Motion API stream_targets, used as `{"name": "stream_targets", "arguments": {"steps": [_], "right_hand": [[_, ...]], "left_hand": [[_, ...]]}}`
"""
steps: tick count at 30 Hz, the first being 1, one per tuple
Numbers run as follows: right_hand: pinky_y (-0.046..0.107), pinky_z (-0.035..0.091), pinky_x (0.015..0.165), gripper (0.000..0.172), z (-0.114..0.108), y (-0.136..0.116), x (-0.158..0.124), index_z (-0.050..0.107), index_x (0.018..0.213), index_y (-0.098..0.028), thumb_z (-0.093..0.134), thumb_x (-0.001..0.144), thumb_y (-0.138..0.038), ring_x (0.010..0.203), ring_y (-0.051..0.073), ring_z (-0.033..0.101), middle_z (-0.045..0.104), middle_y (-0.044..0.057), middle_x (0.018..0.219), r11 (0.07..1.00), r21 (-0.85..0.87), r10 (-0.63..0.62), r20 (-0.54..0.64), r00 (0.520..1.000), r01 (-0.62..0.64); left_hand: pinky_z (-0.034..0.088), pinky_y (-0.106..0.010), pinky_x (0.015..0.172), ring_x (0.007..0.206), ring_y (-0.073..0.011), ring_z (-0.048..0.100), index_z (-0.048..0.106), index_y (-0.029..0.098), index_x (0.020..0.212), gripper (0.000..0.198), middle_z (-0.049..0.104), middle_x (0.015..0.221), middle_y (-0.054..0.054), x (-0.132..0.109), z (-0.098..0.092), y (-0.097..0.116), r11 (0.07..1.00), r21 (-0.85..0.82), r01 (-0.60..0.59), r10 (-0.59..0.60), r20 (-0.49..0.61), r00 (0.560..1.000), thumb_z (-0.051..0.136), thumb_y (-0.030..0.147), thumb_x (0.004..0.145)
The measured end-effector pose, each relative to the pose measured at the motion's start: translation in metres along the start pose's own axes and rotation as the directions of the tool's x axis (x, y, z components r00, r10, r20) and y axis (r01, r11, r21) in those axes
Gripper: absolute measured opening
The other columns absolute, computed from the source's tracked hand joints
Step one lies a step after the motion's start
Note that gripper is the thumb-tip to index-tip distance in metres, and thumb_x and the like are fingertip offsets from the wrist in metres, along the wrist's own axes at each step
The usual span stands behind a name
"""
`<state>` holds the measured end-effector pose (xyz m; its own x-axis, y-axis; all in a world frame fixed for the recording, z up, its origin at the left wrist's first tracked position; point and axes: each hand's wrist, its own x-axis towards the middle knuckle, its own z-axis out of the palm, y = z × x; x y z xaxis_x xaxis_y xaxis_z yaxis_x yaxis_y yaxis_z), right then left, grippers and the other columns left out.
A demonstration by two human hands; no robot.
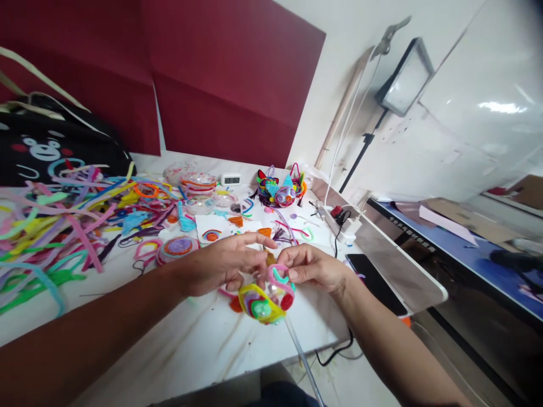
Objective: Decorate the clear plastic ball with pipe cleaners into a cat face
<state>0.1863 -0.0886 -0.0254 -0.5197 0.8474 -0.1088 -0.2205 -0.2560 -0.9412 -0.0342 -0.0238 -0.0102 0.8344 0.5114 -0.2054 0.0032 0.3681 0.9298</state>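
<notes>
Both forearms come in from the lower corners, cut off by the frame; wrists bent inward, hands meeting over the craft piece (pixel 261 310). Left hand (pixel 231 261): palm down, fingers curled over the top; can't tell if gripping, fingertips partly hidden. Right hand (pixel 313 268): thumb and fingers pinched on the pink loop (pixel 275 272) at the piece's upper right. Piece sits close to the table's (pixel 169 345) near edge, yellow-trimmed side facing the camera. Clear rod (pixel 303 356) slants down from it past the edge, lower end cut off.

Bare tabletop in front of the left forearm; right side tighter: black phone (pixel 375 282) beside the right forearm, power strip (pixel 343 225) beyond. Left side crowded by a pipe-cleaner pile (pixel 63 226), tangled, single strands hard to separate. Behind the hands: loose trims, partly covered. Farther: decorated pieces (pixel 282 189) bunched together, small digital clock (pixel 230 180), display unreadable. Black bag (pixel 46 138) at left, cut off. Burgundy panels (pixel 229 73) at back.
</notes>
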Motion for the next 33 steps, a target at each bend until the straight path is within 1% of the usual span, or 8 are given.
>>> {"name": "stream_targets", "arguments": {"steps": [2,4,6,9,14,20,29,33], "right_hand": [[0.018,0.043,0.063,0.031,0.001,0.000,-0.002,0.071,0.082,-0.013,0.089,0.062,-0.029,0.062,0.007,0.061,0.070,-0.001,0.073,0.997,0.033,-0.068,-0.050,0.996,0.070],[0.020,0.044,0.064,0.032,-0.001,0.000,-0.001,0.068,0.080,-0.014,0.090,0.061,-0.028,0.062,0.008,0.060,0.068,-0.002,0.072,0.985,0.070,-0.146,-0.130,0.981,0.156],[0.021,0.045,0.065,0.033,-0.004,-0.001,0.001,0.066,0.079,-0.016,0.090,0.060,-0.029,0.061,0.008,0.058,0.065,-0.004,0.070,0.967,0.091,-0.217,-0.192,0.957,0.238],[0.023,0.048,0.072,0.035,-0.009,-0.002,0.008,0.065,0.083,-0.018,0.089,0.061,-0.029,0.068,0.010,0.061,0.066,-0.003,0.075,0.935,0.115,-0.305,-0.227,0.925,0.336],[0.031,0.051,0.085,0.036,-0.010,-0.001,0.019,0.064,0.089,-0.020,0.087,0.063,-0.026,0.079,0.014,0.065,0.069,-0.001,0.082,0.883,0.176,-0.399,-0.213,0.892,0.436],[0.033,0.052,0.091,0.042,-0.007,-0.001,0.026,0.064,0.100,-0.021,0.086,0.065,-0.026,0.088,0.017,0.068,0.071,0.000,0.088,0.838,0.212,-0.477,-0.165,0.863,0.503],[0.029,0.057,0.080,0.034,-0.009,0.004,0.034,0.063,0.088,-0.019,0.086,0.064,-0.019,0.078,0.013,0.068,0.071,-0.001,0.086,0.866,0.267,-0.390,-0.167,0.906,0.422],[0.027,0.056,0.077,0.036,-0.015,0.005,0.031,0.066,0.094,-0.019,0.086,0.063,-0.018,0.079,0.013,0.067,0.070,0.001,0.086,0.894,0.206,-0.362,-0.188,0.913,0.397]], "left_hand": [[0.027,-0.018,0.041,0.068,-0.0157,0.063,0.065,0.018,0.107,0.031,0.072,0.088,-0.010,0.004,-0.006,0.003,0.993,-0.028,-0.117,0.112,-0.139,0.984,0.072,0.031,0.079],[0.036,-0.019,0.049,0.082,-0.0183,0.065,0.067,0.017,0.105,0.028,0.072,0.098,-0.011,0.009,-0.013,0.005,0.972,-0.026,-0.233,0.216,-0.294,0.931,0.071,0.029,0.079],[0.042,-0.021,0.056,0.087,-0.0184,0.064,0.068,0.017,0.105,0.026,0.071,0.100,-0.011,0.012,-0.016,0.005,0.959,-0.019,-0.282,0.258,-0.346,0.902,0.069,0.027,0.081],[0.045,-0.025,0.061,0.087,-0.0183,0.064,0.070,0.016,0.101,0.020,0.071,0.101,-0.010,0.016,-0.014,0.001,0.945,-0.056,-0.323,0.284,-0.351,0.892,0.066,0.024,0.083],[0.044,-0.025,0.059,0.083,-0.0174,0.063,0.070,0.017,0.099,0.016,0.070,0.101,-0.009,0.020,-0.004,-0.009,0.928,-0.182,-0.323,0.271,-0.264,0.926,0.065,0.019,0.084],[0.043,-0.024,0.055,0.076,-0.0139,0.062,0.067,0.019,0.098,0.014,0.069,0.094,-0.005,0.023,0.004,0.000,0.893,-0.229,-0.387,0.332,-0.246,0.911,0.067,0.018,0.084],[0.028,-0.015,0.038,0.039,-0.0033,0.039,0.054,0.019,0.085,0.019,0.051,0.058,0.007,0.023,0.004,0.005,0.862,-0.231,-0.450,0.347,-0.377,0.859,0.071,0.014,0.079],[0.025,-0.013,0.037,0.034,-0.0007,0.032,0.055,0.018,0.087,0.019,0.046,0.053,0.009,0.023,-0.003,0.003,0.875,-0.183,-0.448,0.360,-0.373,0.855,0.073,0.016,0.079]]}}
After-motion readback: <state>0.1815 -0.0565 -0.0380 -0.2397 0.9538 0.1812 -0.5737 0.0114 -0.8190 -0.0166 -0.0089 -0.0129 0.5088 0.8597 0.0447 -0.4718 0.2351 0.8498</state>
